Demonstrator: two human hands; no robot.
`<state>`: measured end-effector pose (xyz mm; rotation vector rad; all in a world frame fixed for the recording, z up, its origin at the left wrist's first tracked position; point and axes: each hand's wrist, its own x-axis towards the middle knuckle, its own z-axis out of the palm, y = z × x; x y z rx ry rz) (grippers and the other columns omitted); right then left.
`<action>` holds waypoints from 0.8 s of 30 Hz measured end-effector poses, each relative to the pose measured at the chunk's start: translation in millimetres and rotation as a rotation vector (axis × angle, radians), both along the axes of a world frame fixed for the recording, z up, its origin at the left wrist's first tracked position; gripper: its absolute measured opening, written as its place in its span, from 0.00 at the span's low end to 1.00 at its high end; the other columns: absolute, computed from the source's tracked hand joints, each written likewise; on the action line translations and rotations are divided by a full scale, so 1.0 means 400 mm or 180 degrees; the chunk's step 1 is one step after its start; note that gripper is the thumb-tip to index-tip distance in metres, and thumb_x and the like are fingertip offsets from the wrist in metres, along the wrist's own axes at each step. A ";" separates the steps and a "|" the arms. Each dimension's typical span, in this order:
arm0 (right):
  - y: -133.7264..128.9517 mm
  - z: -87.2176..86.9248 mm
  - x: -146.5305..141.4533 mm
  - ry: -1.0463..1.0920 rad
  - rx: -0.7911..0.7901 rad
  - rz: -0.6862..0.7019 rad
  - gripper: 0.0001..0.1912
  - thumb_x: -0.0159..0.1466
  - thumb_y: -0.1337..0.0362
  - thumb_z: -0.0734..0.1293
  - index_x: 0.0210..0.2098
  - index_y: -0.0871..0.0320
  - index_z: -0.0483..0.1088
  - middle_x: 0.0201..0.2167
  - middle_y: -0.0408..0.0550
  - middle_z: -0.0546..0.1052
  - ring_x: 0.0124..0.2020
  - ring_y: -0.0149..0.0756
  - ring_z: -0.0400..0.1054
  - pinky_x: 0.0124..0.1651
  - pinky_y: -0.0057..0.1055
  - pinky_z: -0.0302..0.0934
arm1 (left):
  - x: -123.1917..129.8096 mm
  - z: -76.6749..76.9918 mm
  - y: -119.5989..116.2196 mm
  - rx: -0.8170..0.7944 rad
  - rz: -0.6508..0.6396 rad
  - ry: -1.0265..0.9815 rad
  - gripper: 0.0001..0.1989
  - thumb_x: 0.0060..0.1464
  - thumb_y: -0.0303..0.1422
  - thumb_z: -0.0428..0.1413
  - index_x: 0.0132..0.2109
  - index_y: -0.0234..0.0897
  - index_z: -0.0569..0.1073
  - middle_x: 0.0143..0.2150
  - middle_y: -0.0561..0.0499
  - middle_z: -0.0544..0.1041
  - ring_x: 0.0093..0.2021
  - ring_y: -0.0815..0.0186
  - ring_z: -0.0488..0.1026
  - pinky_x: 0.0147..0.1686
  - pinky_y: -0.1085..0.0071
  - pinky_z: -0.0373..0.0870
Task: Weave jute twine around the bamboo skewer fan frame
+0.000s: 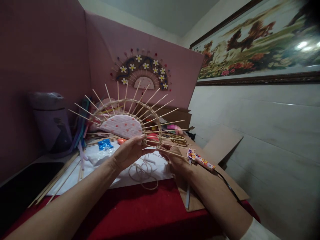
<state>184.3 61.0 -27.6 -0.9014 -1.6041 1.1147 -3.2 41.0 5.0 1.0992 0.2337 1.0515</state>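
In the head view, the half-circle frame (pixel 125 121) of thin sticks is at nine o'clock from the middle, held up above the table, with its round side to twelve. The left hand (pixel 130 151), near seven o'clock, pinches the flat lower edge of the spotted pad (pixel 113 124), thumb in front; its other fingers are partly hidden behind. The right hand (pixel 178 161), at five o'clock, is closed near the end of the braided outer ring (pixel 160 130), its fingertips close together around the lowest sticks; whether they pinch the cord there, I cannot tell. The step in hand, as I judge it, is work at this end of the ring, which already passes across the sticks. From this position, the next move calls for a steady left hold and small finger movements on the right, so that the thin sticks do not bend or shift. The loose cord (pixel 150 188) lies in loops toward six o'clock and could catch. The flowered glue gun (pixel 203 162) is at four, beside the right forearm, and a flowered half-circle decoration (pixel 145 66) is on the pink board (pixel 180 71) at eleven.
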 end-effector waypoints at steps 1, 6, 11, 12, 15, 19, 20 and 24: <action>0.000 0.000 -0.001 0.0012 -0.0006 -0.0022 0.19 0.54 0.53 0.68 0.18 0.58 0.59 0.16 0.37 0.58 0.18 0.23 0.45 0.21 0.28 0.36 | 0.000 0.000 0.000 0.0006 0.0009 -0.0014 0.13 0.56 0.31 0.48 0.41 0.30 0.76 0.39 0.43 0.79 0.43 0.61 0.74 0.47 0.62 0.66; -0.004 0.005 -0.006 0.0149 -0.0188 0.0056 0.16 0.53 0.54 0.70 0.20 0.59 0.63 0.15 0.36 0.59 0.17 0.23 0.46 0.21 0.27 0.37 | 0.001 0.003 -0.004 -0.0002 -0.0028 -0.0144 0.13 0.56 0.31 0.48 0.40 0.30 0.76 0.40 0.42 0.79 0.47 0.58 0.73 0.54 0.58 0.61; -0.006 0.001 -0.008 0.0115 -0.0300 0.0149 0.17 0.51 0.54 0.71 0.21 0.59 0.64 0.16 0.37 0.61 0.18 0.23 0.47 0.21 0.27 0.36 | 0.011 0.008 -0.011 0.0020 -0.0026 -0.0115 0.14 0.56 0.33 0.49 0.40 0.28 0.76 0.44 0.38 0.77 0.50 0.54 0.71 0.55 0.55 0.59; -0.006 0.000 -0.007 0.0108 -0.0305 0.0176 0.16 0.51 0.54 0.71 0.22 0.59 0.64 0.17 0.37 0.61 0.18 0.23 0.47 0.21 0.26 0.36 | 0.012 0.009 -0.012 0.0009 -0.0004 -0.0099 0.14 0.56 0.33 0.49 0.40 0.28 0.75 0.45 0.38 0.77 0.49 0.54 0.71 0.55 0.55 0.59; -0.002 0.003 0.002 0.0098 -0.0336 0.0198 0.16 0.51 0.54 0.71 0.22 0.59 0.64 0.17 0.37 0.62 0.18 0.23 0.47 0.21 0.26 0.37 | 0.013 0.012 -0.011 0.0001 0.0050 -0.0060 0.15 0.56 0.33 0.48 0.40 0.27 0.75 0.44 0.38 0.77 0.48 0.55 0.72 0.54 0.57 0.61; 0.003 0.019 0.019 -0.0065 -0.0406 0.0186 0.14 0.51 0.55 0.71 0.23 0.59 0.66 0.18 0.37 0.62 0.18 0.23 0.47 0.21 0.26 0.37 | 0.011 0.014 -0.007 -0.0012 0.0120 -0.0035 0.14 0.56 0.33 0.50 0.40 0.28 0.76 0.38 0.41 0.79 0.44 0.57 0.75 0.51 0.59 0.64; 0.003 0.024 0.023 -0.0129 -0.0380 0.0206 0.14 0.51 0.55 0.71 0.23 0.59 0.67 0.18 0.37 0.62 0.18 0.23 0.47 0.21 0.26 0.38 | 0.011 0.014 -0.006 -0.0022 0.0129 -0.0018 0.14 0.55 0.33 0.50 0.40 0.28 0.76 0.37 0.41 0.79 0.43 0.58 0.75 0.51 0.60 0.65; -0.003 0.033 0.029 -0.0318 -0.0179 0.0256 0.14 0.52 0.54 0.70 0.22 0.59 0.68 0.18 0.39 0.63 0.19 0.24 0.49 0.22 0.26 0.40 | 0.012 0.004 -0.005 -0.0164 0.0103 0.0074 0.12 0.55 0.33 0.51 0.38 0.29 0.76 0.38 0.40 0.79 0.41 0.58 0.76 0.48 0.60 0.67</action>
